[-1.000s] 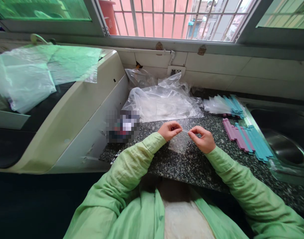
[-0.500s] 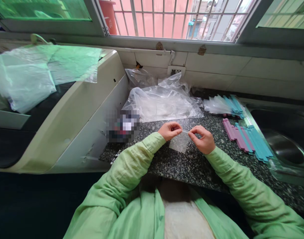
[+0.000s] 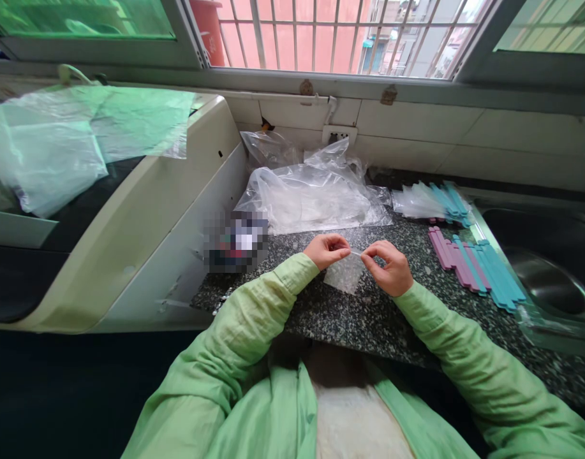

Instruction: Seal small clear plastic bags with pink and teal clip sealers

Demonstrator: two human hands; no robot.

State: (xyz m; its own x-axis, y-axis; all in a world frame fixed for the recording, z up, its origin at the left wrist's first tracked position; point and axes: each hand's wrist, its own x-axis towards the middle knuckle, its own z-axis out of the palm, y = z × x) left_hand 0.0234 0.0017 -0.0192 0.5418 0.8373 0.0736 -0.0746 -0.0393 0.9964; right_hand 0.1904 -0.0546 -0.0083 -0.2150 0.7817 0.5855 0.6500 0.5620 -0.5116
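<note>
One black-and-white speckled stone counter [image 3: 321, 322] runs beneath a wide, metal-barred window [image 3: 313, 38]; a shiny metal sink [image 3: 548, 280] sits to my right. The small, clear plastic bag [image 3: 344, 275] is between my left hand [image 3: 328, 250] and right hand [image 3: 392, 268], which each pinch its top edge, thumb against forefinger.

Hands [image 3: 326, 251] [image 3: 390, 269]: 2. Small clear bag [image 3: 342, 275] held between them: 1. Sink bowl [image 3: 553, 280]: 1. Wall socket [image 3: 348, 133]: 1. Groups of coloured strips [image 3: 499, 280] [image 3: 452, 201]: 2; individual strips overlap, exact count unreadable.
</note>
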